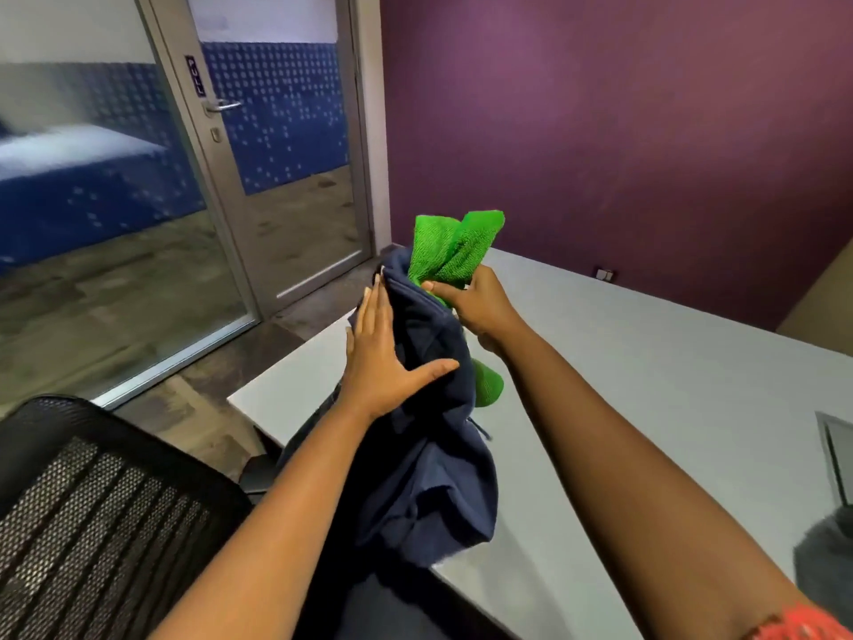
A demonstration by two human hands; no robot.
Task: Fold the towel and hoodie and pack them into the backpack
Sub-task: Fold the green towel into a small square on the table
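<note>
Room: purple wall, glass door, grey table (646,385), mesh chair (92,501) at left. Hoodie (434,455): navy, bunched, hanging upright over the table's near edge, long axis vertical. Towel (450,249): green, upper end fanning above the hoodie, lower end showing on its right. Right hand (480,311): closed round the towel, nearer to it. Left hand (383,362): open, flat against the hoodie. Backpack: not identifiable; dark shape at right edge cut off.

Green towel (454,244) (navy hoodie (434,459))
</note>
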